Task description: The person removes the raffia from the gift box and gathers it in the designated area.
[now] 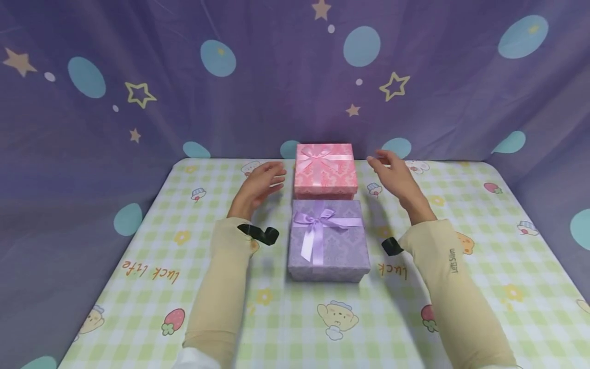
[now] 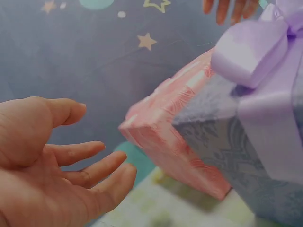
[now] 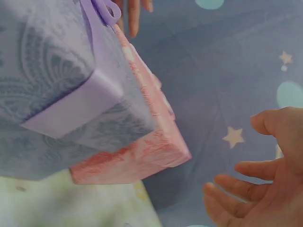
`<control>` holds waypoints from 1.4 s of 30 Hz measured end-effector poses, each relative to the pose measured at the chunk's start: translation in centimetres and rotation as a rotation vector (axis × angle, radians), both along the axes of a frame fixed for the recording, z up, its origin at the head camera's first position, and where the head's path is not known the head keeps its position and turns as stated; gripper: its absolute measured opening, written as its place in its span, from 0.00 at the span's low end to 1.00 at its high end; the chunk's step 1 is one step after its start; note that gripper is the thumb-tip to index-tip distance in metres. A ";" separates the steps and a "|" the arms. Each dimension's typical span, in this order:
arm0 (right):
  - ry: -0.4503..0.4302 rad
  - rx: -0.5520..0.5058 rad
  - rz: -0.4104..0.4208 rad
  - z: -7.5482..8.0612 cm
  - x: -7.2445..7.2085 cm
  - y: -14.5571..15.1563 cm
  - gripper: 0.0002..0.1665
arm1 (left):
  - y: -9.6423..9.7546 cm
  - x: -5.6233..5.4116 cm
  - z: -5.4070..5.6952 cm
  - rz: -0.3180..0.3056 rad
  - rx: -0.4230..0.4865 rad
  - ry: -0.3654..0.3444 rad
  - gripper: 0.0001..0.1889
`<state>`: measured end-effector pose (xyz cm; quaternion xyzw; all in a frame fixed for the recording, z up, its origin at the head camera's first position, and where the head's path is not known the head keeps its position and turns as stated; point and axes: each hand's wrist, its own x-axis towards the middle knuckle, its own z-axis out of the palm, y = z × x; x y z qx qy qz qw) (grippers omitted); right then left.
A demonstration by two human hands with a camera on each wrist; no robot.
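Observation:
A pink patterned gift box [image 1: 325, 177] with a pale pink bow stands at the back of the table, its lid on. Right in front of it is a purple gift box [image 1: 341, 241], also lidded, with a lilac ribbon and bow. My left hand [image 1: 261, 185] is held in the air to the left of the pink box, fingers spread and apart from it. On the other side my right hand [image 1: 395, 177] hovers beside the same box, fingers loosely bent with nothing in them. Both wrist views show an empty palm facing the boxes.
A green-and-white checked cloth [image 1: 152, 307] with cartoon prints covers the table. Behind and at both sides hangs a purple curtain [image 1: 286, 97] with stars and blue ovals. Dark straps [image 1: 265, 234] sit at the wrists over beige sleeves.

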<state>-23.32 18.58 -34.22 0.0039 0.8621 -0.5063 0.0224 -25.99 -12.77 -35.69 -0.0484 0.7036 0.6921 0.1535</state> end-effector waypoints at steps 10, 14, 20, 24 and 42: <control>-0.260 -0.230 0.100 -2.5 -2.1 -0.7 0.31 | 0.5 -1.5 -2.1 -0.033 0.094 -0.132 0.23; -0.306 -0.297 0.130 -3.2 -2.6 -0.9 0.30 | 0.9 -1.6 -2.6 -0.080 0.075 -0.117 0.24; -0.339 -0.383 0.143 -3.8 -3.2 -0.8 0.26 | 1.1 -1.7 -2.6 -0.103 0.055 -0.088 0.24; -0.354 -0.421 0.144 -3.9 -3.3 -0.8 0.22 | 1.1 -1.8 -2.6 -0.113 0.039 -0.091 0.23; -0.355 -0.426 0.139 -3.5 -3.2 -0.8 0.24 | 1.1 -1.9 -2.4 -0.106 0.053 -0.115 0.23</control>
